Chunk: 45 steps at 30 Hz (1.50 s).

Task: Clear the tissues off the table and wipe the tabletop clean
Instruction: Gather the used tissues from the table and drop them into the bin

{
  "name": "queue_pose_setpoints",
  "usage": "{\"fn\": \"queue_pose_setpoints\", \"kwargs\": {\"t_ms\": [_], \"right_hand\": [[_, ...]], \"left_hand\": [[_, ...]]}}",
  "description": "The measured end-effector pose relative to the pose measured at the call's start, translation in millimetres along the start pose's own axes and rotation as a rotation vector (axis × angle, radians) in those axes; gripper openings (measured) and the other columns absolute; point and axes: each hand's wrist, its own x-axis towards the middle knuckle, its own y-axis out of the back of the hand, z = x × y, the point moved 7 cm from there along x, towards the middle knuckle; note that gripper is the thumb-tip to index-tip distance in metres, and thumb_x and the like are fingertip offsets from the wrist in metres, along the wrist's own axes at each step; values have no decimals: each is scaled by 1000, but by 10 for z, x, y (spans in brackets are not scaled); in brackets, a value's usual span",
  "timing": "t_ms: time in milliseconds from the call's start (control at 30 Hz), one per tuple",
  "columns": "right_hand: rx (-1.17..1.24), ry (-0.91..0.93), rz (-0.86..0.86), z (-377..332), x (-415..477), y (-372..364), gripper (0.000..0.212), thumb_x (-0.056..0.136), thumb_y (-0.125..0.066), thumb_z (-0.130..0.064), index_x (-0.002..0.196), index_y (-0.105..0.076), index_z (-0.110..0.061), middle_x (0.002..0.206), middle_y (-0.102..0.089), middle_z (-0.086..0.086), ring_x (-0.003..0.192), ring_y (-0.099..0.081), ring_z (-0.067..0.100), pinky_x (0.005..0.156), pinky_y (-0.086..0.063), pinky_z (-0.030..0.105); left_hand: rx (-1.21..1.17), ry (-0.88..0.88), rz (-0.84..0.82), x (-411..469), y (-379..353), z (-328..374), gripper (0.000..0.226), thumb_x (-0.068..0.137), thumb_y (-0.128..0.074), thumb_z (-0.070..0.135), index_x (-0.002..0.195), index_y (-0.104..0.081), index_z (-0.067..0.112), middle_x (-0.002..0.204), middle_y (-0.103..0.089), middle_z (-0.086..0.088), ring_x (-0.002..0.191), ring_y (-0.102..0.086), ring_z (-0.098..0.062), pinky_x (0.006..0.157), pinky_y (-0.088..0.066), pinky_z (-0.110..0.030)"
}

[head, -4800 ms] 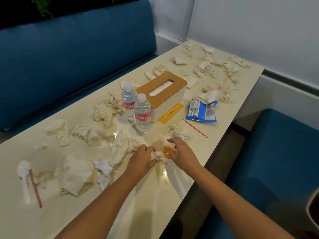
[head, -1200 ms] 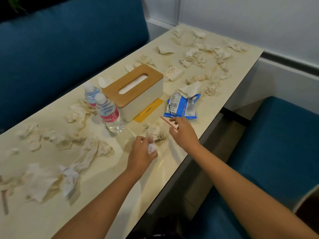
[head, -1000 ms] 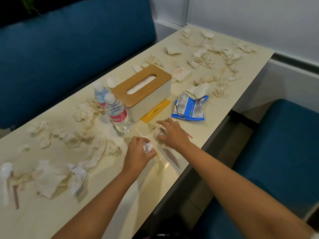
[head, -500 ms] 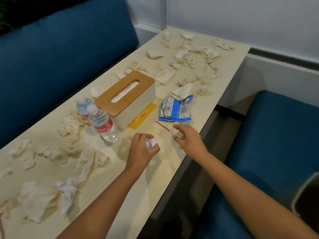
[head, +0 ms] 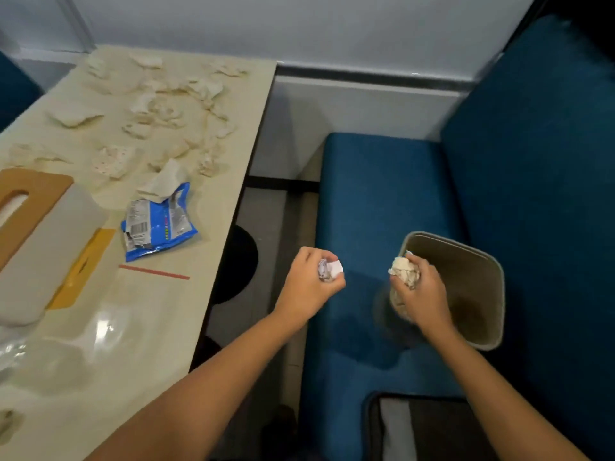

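My left hand (head: 307,282) is off the table's right edge, over the gap to the blue seat, and grips a small white crumpled tissue (head: 329,269). My right hand (head: 421,294) holds a beige tissue wad (head: 404,271) above the near rim of a grey waste bin (head: 489,294) that stands on the seat. Several crumpled tissues (head: 166,108) lie scattered over the far end of the cream table (head: 146,327).
A tissue box with a wooden lid (head: 30,211) stands at the left with a yellow card (head: 83,264) beside it. A blue snack wrapper (head: 156,224) and a thin red stick (head: 154,272) lie near the table's edge. A blue sofa (head: 532,161) fills the right.
Both hands left the tabletop and swung right, each carrying its tissue. The view turned right with them, and the waste bin on the seat came into sight.
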Motion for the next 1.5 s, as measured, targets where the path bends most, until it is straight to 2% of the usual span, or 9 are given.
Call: {"fn": "queue_pose_setpoints", "kwargs": {"t_ms": [167,400,500,600,967,1067,1233,1400,1500], "right_hand": [[-31,-240,97,701,-69,506,52,83,-66,-16,131,-46,-9,129,-48,19,117,-48,34,97,-35,36],[-4,-379,216,1038,-99,900,55,88,-61,-25,135,-37,-10,133,-42,18,118,-44,33,95,-34,36],[6,-358,228,1032,-102,935,52,89,-60,-23,134,-39,-9,132,-42,17,118,-46,32,97,-35,39],[39,-326,223,994,-69,872,49,88,-61,-20,132,-42,-9,129,-45,16,111,-53,33,98,-41,43],[49,-45,18,21,289,-10,40,87,-61,-14,125,-49,-9,103,-44,3,83,-55,24,89,-44,45],[51,58,-65,-362,348,-344,39,88,-59,-13,126,-49,-8,103,-41,2,81,-52,19,86,-45,38],[76,196,-195,-963,324,-874,37,90,-57,-16,126,-48,-11,105,-41,0,82,-53,15,80,-49,40],[51,316,-308,-1486,225,-1345,36,92,-55,-18,127,-48,-13,105,-41,-1,78,-52,13,82,-47,33],[50,372,-356,-1714,145,-1570,36,92,-54,-19,127,-48,-14,105,-42,-2,80,-51,12,78,-46,28]], "left_hand": [[40,-119,-187,127,-865,396,26,79,-68,21,103,-59,16,104,-47,4,100,-51,-14,85,-42,-24],[23,-92,-261,466,-1551,739,37,84,-66,28,117,-54,16,118,-49,0,111,-49,-14,88,-36,-20],[0,-40,-307,563,-1693,743,52,84,-66,33,129,-46,16,131,-48,0,121,-47,-15,97,-37,-24],[64,-35,-303,585,-1648,671,50,88,-62,31,132,-43,16,135,-46,-1,125,-43,-16,97,-35,-25],[181,-59,-27,467,-274,121,27,89,-58,19,116,-57,15,118,-54,1,109,-51,-14,90,-37,-22],[234,-47,85,379,240,-58,23,89,-58,18,111,-60,14,114,-55,-1,108,-51,-13,89,-40,-25],[391,2,249,118,1039,-443,20,85,-64,23,104,-65,15,105,-61,-1,100,-54,-17,85,-38,-23],[556,182,313,-203,1703,-975,27,90,-58,31,113,-63,19,118,-59,2,114,-48,-14,91,-36,-23],[639,249,257,-299,1922,-1267,32,92,-54,31,121,-60,17,126,-57,1,118,-48,-14,95,-36,-25]]}}
